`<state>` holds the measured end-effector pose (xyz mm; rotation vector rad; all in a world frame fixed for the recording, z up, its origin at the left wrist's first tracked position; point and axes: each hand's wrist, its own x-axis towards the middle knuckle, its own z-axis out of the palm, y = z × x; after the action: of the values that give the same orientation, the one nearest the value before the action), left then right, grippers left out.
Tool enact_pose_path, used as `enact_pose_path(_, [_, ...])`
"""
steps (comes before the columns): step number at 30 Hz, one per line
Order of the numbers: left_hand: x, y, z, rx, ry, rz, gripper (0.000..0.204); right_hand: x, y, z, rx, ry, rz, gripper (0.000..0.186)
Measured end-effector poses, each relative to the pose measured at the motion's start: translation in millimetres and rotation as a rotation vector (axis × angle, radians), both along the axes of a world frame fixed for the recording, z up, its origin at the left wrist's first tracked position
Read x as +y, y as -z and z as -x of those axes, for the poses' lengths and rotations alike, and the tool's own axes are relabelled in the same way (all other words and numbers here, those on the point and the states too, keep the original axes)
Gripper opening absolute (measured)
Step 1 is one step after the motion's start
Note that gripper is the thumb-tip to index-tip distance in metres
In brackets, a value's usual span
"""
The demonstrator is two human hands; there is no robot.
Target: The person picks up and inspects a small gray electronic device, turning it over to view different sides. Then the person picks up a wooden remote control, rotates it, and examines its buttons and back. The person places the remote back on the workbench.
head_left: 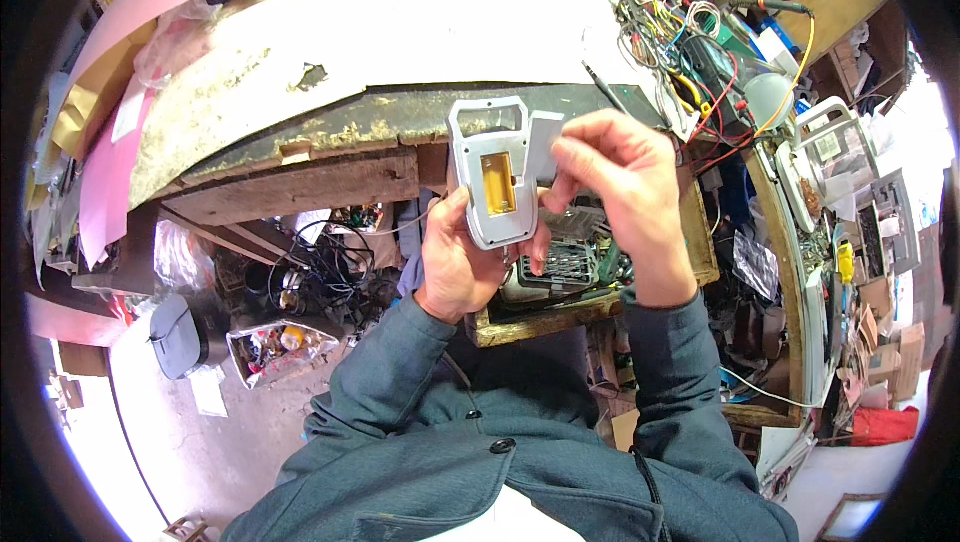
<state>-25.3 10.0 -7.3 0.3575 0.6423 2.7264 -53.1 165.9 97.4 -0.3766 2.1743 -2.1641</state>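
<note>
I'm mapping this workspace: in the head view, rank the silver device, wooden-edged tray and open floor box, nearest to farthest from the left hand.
1. Silver device: held in the left hand.
2. Wooden-edged tray: close by, rightward.
3. Open floor box: lower, off left.

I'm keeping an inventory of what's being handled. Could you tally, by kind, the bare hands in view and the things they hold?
Hands: 2 (left hand, right hand)
Grey gadget: 1
Flat grey panel: 1
Total: 4
</note>
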Motion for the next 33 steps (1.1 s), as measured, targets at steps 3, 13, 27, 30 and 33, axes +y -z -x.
enact_pose_path(3, [1, 7, 1, -0.009, -0.024, 0.021, 0.074, -8, 14, -16, -0.068, -0.060, 0.084, 0.007])
enact_pose_path(13, [4, 13, -1, -0.014, -0.032, 0.020, 0.078, -16, 16, -18, -0.123, -0.064, -0.017, 0.006])
enact_pose_path(27, [2, 7, -2, -0.025, -0.036, 0.039, 0.079, -24, 16, -22, -0.096, 0.011, -0.030, 0.006])
enact_pose_path(30, [2, 6, -4, -0.058, -0.049, 0.048, 0.080, -24, 18, -24, -0.076, 0.008, -0.079, 0.006])
enact_pose_path(33, [1, 14, -1, -0.029, -0.017, -0.004, 0.080, -24, 17, -26, -0.035, 0.005, -0.134, 0.005])
